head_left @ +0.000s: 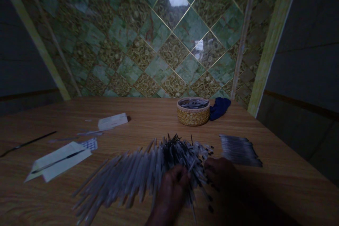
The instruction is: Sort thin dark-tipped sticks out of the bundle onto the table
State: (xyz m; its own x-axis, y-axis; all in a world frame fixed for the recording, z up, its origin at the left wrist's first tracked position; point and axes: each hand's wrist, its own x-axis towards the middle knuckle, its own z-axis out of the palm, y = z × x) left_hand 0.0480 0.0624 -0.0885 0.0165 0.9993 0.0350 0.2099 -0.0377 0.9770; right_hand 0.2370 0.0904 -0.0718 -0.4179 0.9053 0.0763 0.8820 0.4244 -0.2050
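A wide pile of thin translucent sticks that look like pen parts [127, 174] spreads over the wooden table. Dark tips and refills [173, 148] are bunched at its right part. My left hand [173, 187] is over the pile's front, thumb and fingers pinched together beside a pale stick [192, 165]; the small thing between the fingers is blurred. My right hand [218, 171] is at the pile's right edge, in deep shadow, its fingers smeared and what they hold hidden. Beyond it, several similar sticks lie side by side in a neat row [239, 150].
A woven basket [193, 116] holding more sticks stands at the back, with dark blue cloth [219, 108] beside it. A white box [112, 121] lies at the left back. Folded paper [60, 160] with a dark stick on it and another dark stick [29, 143] lie left.
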